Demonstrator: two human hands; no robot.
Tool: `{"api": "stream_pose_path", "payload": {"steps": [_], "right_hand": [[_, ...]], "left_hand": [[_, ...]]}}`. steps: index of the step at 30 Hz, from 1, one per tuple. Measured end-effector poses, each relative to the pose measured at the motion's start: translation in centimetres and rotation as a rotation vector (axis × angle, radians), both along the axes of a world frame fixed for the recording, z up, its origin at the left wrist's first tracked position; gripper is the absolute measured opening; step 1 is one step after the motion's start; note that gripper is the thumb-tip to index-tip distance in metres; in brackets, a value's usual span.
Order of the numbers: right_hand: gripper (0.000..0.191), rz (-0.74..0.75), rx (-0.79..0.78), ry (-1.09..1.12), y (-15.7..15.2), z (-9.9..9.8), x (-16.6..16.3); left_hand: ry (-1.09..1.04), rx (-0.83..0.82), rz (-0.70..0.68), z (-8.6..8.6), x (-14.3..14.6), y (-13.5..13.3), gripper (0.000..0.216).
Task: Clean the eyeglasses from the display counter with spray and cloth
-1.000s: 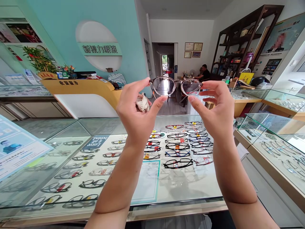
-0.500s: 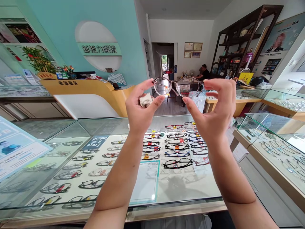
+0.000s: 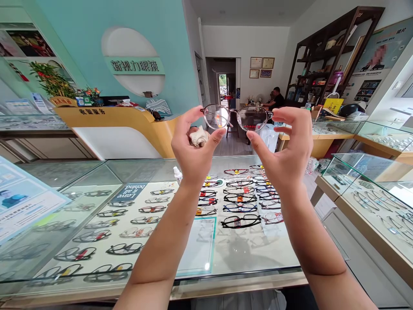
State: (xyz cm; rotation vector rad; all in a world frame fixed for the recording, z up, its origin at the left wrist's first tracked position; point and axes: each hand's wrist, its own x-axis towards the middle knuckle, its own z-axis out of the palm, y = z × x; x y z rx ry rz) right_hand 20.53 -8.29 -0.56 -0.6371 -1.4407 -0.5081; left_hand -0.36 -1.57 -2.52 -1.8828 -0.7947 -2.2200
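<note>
A: How are the round, dark-rimmed eyeglasses (image 3: 233, 110) held?
B: Above the glass-topped display counter (image 3: 258, 256), pinched at opposite ends by curled right hand (image 3: 287, 144) and left hand (image 3: 193, 150), crumpled cream cloth (image 3: 199, 137) also enclosed; lenses are best left untouched.

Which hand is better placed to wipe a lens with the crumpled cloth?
Probably the left hand: it holds the cloth and one end of the glasses. The right hand grips the other end, with no cloth visible.

Wall sign (image 3: 134, 66): 新视力眼镜. Yellow counter (image 3: 129, 118): 收银服务. Blue card (image 3: 128, 196), upside down: "Leave it all behind". Lens (image 3: 252, 117): red letters, unclear.
</note>
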Motion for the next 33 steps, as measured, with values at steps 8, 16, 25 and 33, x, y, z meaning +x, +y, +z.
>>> {"api": "stream_pose_path", "payload": {"steps": [8, 16, 25, 33], "right_hand": [[0.041, 0.052, -0.170, 0.067, -0.2, -0.1, 0.2], [0.042, 0.124, -0.378, 0.062, -0.1, -0.1, 0.8], [0.039, 0.202, -0.461, 0.079, 0.2, -0.2, 0.8], [0.040, 0.210, -0.409, 0.050, 1.1, -1.0, 0.9]], "left_hand": [[-0.021, 0.013, 0.102, 0.1, 0.8, -1.5, 0.070], [-0.047, 0.012, 0.190, 0.5, 1.3, -3.2, 0.067], [-0.013, 0.059, 0.166, 0.4, 1.1, -3.9, 0.067], [-0.004, 0.097, 0.085, 0.1, 0.6, -3.3, 0.074]]}}
